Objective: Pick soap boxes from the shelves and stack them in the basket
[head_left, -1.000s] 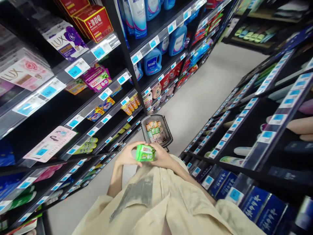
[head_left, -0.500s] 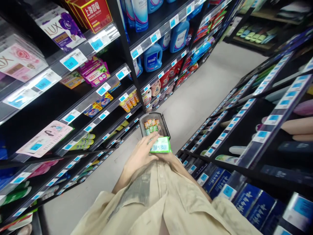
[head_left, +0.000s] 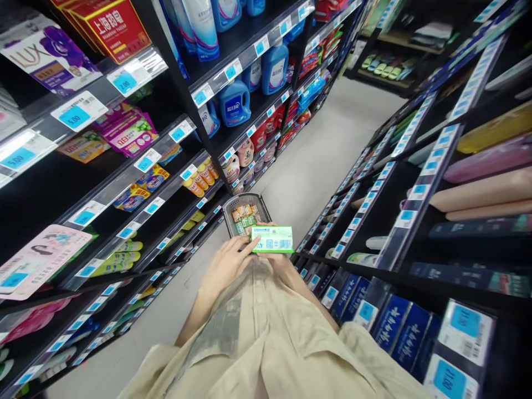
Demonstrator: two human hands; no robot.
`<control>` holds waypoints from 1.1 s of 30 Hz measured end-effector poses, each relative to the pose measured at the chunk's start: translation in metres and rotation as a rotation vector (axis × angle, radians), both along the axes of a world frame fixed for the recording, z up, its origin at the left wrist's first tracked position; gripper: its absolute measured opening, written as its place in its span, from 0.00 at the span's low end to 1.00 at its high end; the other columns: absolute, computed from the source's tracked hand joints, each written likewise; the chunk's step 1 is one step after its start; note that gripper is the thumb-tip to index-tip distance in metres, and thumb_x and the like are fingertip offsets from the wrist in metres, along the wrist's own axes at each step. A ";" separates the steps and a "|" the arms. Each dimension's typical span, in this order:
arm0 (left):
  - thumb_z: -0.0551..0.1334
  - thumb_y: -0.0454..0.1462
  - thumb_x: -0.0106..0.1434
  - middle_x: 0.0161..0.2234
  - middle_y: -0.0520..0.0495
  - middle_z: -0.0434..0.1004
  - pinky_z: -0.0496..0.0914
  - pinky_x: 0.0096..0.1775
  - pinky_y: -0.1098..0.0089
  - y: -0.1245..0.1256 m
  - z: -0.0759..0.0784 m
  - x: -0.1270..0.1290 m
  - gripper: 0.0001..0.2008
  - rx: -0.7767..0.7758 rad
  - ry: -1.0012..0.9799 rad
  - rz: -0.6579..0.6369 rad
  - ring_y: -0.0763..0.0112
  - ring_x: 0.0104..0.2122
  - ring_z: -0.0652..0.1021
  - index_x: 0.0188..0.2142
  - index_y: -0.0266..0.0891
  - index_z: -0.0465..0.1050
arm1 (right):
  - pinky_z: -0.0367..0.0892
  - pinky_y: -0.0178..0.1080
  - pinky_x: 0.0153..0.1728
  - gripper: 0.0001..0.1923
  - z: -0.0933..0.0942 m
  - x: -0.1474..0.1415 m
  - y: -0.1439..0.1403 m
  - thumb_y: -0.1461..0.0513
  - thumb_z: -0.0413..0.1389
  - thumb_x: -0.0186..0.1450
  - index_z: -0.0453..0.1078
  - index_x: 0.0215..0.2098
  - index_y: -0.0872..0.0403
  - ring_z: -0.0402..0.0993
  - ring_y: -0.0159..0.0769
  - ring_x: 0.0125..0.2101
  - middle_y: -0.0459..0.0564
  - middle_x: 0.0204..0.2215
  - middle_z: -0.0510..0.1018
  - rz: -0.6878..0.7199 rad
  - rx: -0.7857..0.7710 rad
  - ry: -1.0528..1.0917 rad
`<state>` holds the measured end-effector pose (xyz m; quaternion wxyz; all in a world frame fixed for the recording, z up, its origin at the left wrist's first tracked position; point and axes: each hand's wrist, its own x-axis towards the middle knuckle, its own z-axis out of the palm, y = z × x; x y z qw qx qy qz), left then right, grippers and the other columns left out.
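Note:
In front of my chest is a small green-and-white box, its printed panel with a barcode facing up. My left hand grips its left end, with fingertips lying over the edge. From below and behind, my right hand holds the same box, and most of its fingers are hidden under it. Beyond the box, a grey shopping basket stands on the floor, with several small orange and green packets inside. The box covers the basket's near edge.
Shelves on the left carry soap boxes, blue detergent bottles and yellow-capped bottles. Close on the right, another shelf holds blue boxes and price tags. Pale floor runs between them toward a rack of slippers.
The box has turned so its printed panel faces me more squarely. My left fingers have shifted to its left end. The view has swung slightly right.

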<state>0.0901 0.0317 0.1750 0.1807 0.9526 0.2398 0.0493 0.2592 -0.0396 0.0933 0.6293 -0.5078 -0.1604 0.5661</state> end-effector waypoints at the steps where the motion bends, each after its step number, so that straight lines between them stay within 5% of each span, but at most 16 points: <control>1: 0.55 0.43 0.78 0.58 0.40 0.77 0.73 0.56 0.55 0.001 0.000 0.000 0.28 -0.003 0.006 -0.001 0.54 0.58 0.76 0.75 0.49 0.56 | 0.77 0.53 0.53 0.22 -0.001 0.000 0.003 0.52 0.61 0.73 0.71 0.60 0.54 0.78 0.45 0.53 0.55 0.57 0.77 0.005 0.009 -0.033; 10: 0.55 0.41 0.78 0.55 0.42 0.78 0.72 0.57 0.57 0.006 0.005 0.007 0.30 -0.105 0.063 -0.015 0.56 0.56 0.76 0.76 0.52 0.52 | 0.76 0.53 0.57 0.29 -0.010 0.002 0.006 0.51 0.70 0.55 0.77 0.55 0.47 0.76 0.54 0.58 0.49 0.53 0.84 0.031 0.075 -0.206; 18: 0.58 0.43 0.76 0.58 0.40 0.80 0.73 0.55 0.58 -0.002 0.009 0.013 0.32 -0.241 0.172 0.115 0.53 0.54 0.82 0.76 0.47 0.53 | 0.75 0.61 0.55 0.44 -0.029 -0.005 0.005 0.30 0.52 0.58 0.78 0.55 0.51 0.80 0.60 0.54 0.58 0.44 0.86 0.108 0.179 -0.062; 24: 0.50 0.43 0.79 0.56 0.40 0.82 0.74 0.55 0.60 -0.003 0.009 0.002 0.24 -0.254 0.119 0.195 0.55 0.53 0.83 0.69 0.43 0.66 | 0.76 0.61 0.52 0.47 -0.038 -0.011 0.005 0.30 0.37 0.66 0.72 0.63 0.51 0.82 0.57 0.51 0.58 0.47 0.85 0.127 0.195 0.036; 28: 0.51 0.47 0.78 0.56 0.42 0.83 0.73 0.57 0.60 -0.008 0.011 -0.007 0.24 -0.430 -0.147 0.311 0.57 0.54 0.82 0.67 0.45 0.70 | 0.76 0.60 0.52 0.38 -0.041 -0.010 0.002 0.33 0.50 0.65 0.72 0.61 0.47 0.82 0.57 0.48 0.56 0.47 0.85 0.096 0.205 -0.130; 33: 0.71 0.49 0.63 0.64 0.40 0.76 0.73 0.59 0.57 -0.009 0.005 -0.002 0.37 -0.704 -0.460 0.416 0.50 0.59 0.79 0.69 0.45 0.67 | 0.75 0.57 0.55 0.37 -0.029 0.001 0.003 0.49 0.73 0.53 0.71 0.57 0.50 0.77 0.55 0.51 0.59 0.52 0.76 0.035 0.209 -0.757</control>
